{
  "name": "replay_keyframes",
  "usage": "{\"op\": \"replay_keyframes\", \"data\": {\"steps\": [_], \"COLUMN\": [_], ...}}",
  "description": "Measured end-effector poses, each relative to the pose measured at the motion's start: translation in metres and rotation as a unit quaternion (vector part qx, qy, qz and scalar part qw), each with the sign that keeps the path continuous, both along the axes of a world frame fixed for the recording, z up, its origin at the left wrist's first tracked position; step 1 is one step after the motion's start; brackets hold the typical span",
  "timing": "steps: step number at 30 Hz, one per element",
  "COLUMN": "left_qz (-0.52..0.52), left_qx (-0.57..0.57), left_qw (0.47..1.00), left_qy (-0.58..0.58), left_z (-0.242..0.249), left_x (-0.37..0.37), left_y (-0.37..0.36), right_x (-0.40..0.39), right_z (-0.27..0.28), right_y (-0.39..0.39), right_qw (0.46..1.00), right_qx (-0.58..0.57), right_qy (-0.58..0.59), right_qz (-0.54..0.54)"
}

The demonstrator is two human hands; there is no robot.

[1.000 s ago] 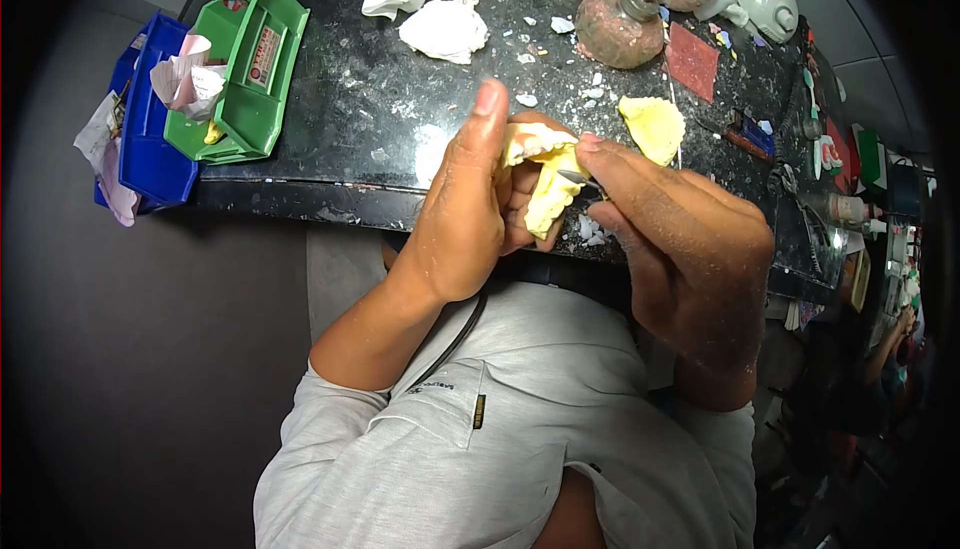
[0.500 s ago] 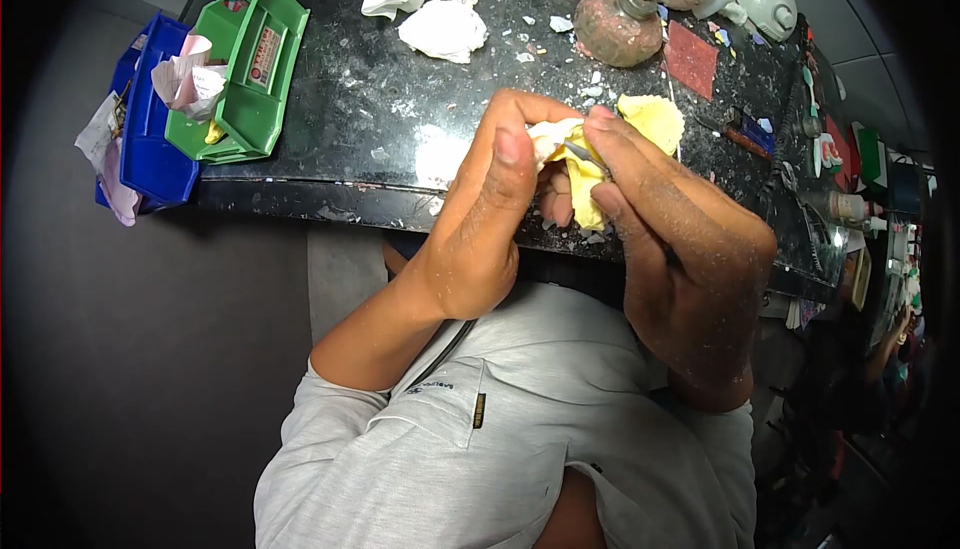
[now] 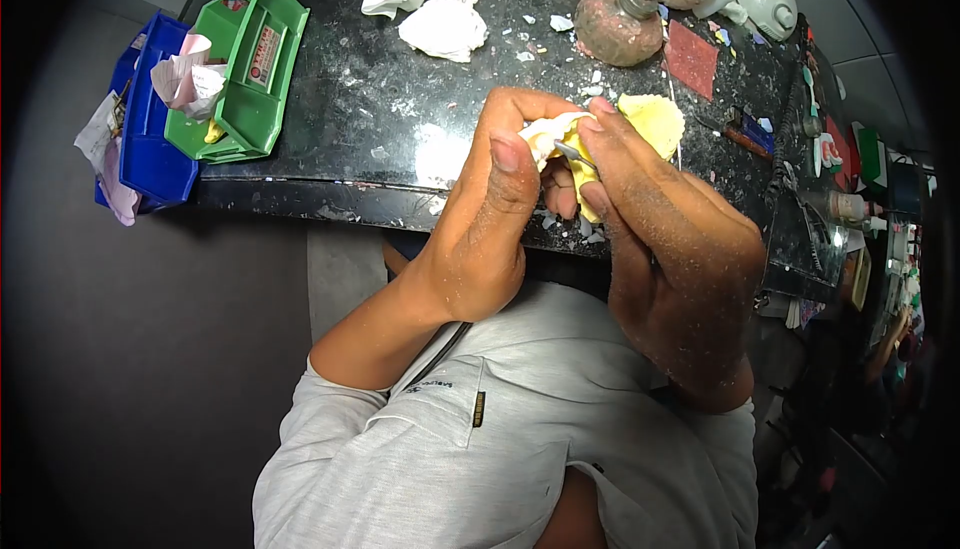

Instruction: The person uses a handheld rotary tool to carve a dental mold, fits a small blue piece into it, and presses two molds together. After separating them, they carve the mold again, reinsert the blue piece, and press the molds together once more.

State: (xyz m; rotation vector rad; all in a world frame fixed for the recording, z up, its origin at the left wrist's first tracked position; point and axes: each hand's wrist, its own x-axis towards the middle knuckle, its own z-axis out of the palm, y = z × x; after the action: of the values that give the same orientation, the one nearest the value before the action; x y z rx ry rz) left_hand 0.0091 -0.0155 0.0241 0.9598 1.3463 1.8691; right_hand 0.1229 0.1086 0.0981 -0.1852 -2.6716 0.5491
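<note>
Over the table's front edge, my left hand [image 3: 490, 189] is closed around a small white-and-yellow plaster piece [image 3: 548, 139], its thumb along the near side. My right hand [image 3: 670, 209] pinches a thin grey metal blade [image 3: 572, 152] whose tip lies against the plaster. Fingers cover the blade's handle and much of the piece. Pale dust coats both hands, thickest on the right. Just beyond the right fingers, a flat yellow plaster chunk [image 3: 652, 124] rests on the table.
Green [image 3: 265, 99] and blue bins [image 3: 160, 139] stand at the left. White crumpled lumps [image 3: 445, 29], a glass spirit lamp [image 3: 618, 29], a red square sheet [image 3: 691, 59] and a brown-handled knife [image 3: 748, 139] lie on the dusty black table [image 3: 340, 129].
My right hand has shifted slightly left and turned a little, the blade moving along the plaster. The left hand keeps nearly the same hold. Table items have not moved.
</note>
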Motion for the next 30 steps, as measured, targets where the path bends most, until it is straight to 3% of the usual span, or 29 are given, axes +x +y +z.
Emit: {"op": "replay_keyframes", "data": {"steps": [5,7,26,30], "left_qz": [0.033,0.064,0.055,0.051], "left_qx": [0.047,0.056,0.055,0.005], "left_qw": [0.998,0.994,0.986,0.990], "left_qy": [0.013,0.067,0.148,0.131], "left_z": [-0.002,-0.006,-0.014,-0.004], "left_x": [0.003,0.003,-0.006,-0.002], "left_y": [0.005,0.008,0.005,0.002], "right_x": [0.001,0.003,0.006,0.006], "right_z": [0.003,0.003,0.011,0.010], "right_y": [0.002,0.005,0.006,0.005], "right_qw": [1.000,0.999,0.998,0.998], "right_qx": [-0.015,-0.033,-0.023,-0.026], "right_qy": [-0.003,-0.003,-0.051,-0.053], "right_qz": [0.012,0.020,0.017,0.014]}}
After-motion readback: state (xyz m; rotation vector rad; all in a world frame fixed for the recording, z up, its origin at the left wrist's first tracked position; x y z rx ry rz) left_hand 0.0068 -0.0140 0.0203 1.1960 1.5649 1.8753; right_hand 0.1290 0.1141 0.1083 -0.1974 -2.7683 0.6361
